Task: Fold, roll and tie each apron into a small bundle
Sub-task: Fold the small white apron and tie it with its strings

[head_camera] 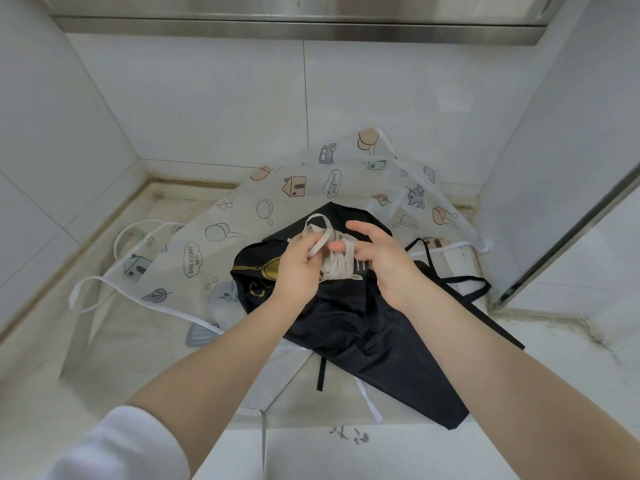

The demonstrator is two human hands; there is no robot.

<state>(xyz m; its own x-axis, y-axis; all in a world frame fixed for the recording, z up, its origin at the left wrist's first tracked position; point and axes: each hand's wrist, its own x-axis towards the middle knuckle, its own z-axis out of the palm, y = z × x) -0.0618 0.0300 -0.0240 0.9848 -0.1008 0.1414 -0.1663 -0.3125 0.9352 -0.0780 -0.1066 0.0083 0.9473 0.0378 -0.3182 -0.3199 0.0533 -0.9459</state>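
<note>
Between my hands is a small rolled apron bundle (341,266), wound round with beige strap. My left hand (299,263) pinches a loop of that strap (320,233) above the bundle. My right hand (379,258) steadies the bundle from the right, its fingers spread, with a turn of strap lying over one fingertip. Under them a black apron (363,323) with a gold print lies crumpled on the counter. Beneath that a white apron (242,216) printed with houses and leaves lies spread out flat.
The marble counter (554,358) sits in a tiled corner, with walls at left, back and right. A steel ledge (301,29) runs overhead at the back. White ties (90,292) and black ties (460,282) trail over the counter.
</note>
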